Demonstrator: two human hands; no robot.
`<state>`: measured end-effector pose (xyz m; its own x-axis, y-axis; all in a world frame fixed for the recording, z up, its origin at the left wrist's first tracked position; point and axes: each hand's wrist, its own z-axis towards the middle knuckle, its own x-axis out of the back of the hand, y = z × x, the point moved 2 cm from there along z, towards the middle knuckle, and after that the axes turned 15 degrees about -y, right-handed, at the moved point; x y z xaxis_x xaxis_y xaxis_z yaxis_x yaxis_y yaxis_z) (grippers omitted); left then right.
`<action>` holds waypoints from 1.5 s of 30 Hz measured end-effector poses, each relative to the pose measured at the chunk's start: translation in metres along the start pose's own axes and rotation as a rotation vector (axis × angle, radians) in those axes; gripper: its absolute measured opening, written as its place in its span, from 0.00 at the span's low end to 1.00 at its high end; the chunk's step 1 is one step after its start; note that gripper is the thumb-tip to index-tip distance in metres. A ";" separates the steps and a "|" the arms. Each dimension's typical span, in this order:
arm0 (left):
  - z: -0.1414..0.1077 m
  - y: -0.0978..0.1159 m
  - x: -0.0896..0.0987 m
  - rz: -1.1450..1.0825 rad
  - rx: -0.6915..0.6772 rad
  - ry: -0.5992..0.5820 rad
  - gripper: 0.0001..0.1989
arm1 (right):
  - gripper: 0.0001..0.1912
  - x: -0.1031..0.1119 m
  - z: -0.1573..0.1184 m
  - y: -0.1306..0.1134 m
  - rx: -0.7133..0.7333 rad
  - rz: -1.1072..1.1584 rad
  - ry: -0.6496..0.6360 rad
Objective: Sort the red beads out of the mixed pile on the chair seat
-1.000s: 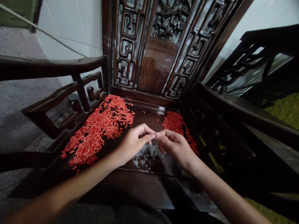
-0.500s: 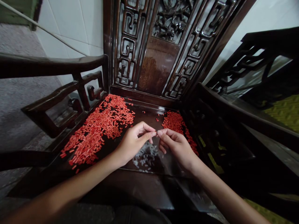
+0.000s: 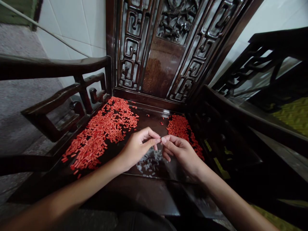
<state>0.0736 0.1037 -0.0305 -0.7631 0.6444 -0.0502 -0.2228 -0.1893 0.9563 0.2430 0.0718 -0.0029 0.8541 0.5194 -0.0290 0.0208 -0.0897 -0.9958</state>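
My left hand (image 3: 141,144) and my right hand (image 3: 179,148) meet fingertip to fingertip above the dark wooden seat (image 3: 144,123). Each is closed in a pinch of thumb and forefinger. Whatever sits between the fingertips is too small and covered to name. Under the hands lies a loose heap of small whitish translucent pieces (image 3: 149,162). To the left spreads a large pile of small red pieces (image 3: 101,131), short and stick-like. A smaller pile of red pieces (image 3: 179,125) lies beyond my right hand.
The seat belongs to a dark carved chair with a tall openwork back (image 3: 158,70). A left armrest (image 3: 55,67) and a right armrest (image 3: 260,118) flank it. A few stray red bits (image 3: 162,123) lie between the piles. A pale cable (image 3: 48,30) runs along the tiled wall.
My right hand has shifted very slightly, its fingertips pressing closer to those of my left hand. The piles look the same.
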 end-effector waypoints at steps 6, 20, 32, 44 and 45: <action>0.001 -0.002 -0.001 -0.064 -0.022 0.003 0.06 | 0.17 0.000 0.000 0.002 0.026 0.047 -0.050; -0.002 -0.001 -0.004 -0.093 -0.034 -0.010 0.07 | 0.15 -0.003 -0.002 0.007 0.042 0.202 -0.116; -0.001 0.000 -0.008 -0.089 0.024 -0.050 0.09 | 0.17 -0.001 -0.006 0.010 0.013 0.262 -0.123; 0.001 0.004 -0.013 -0.144 0.001 -0.092 0.07 | 0.21 -0.002 -0.006 0.006 0.040 0.208 -0.073; 0.000 0.004 -0.012 -0.143 0.001 -0.087 0.07 | 0.21 -0.002 -0.006 0.007 0.038 0.205 -0.075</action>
<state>0.0824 0.0955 -0.0263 -0.6679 0.7267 -0.1605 -0.3244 -0.0901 0.9416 0.2446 0.0650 -0.0091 0.7976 0.5550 -0.2364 -0.1702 -0.1689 -0.9708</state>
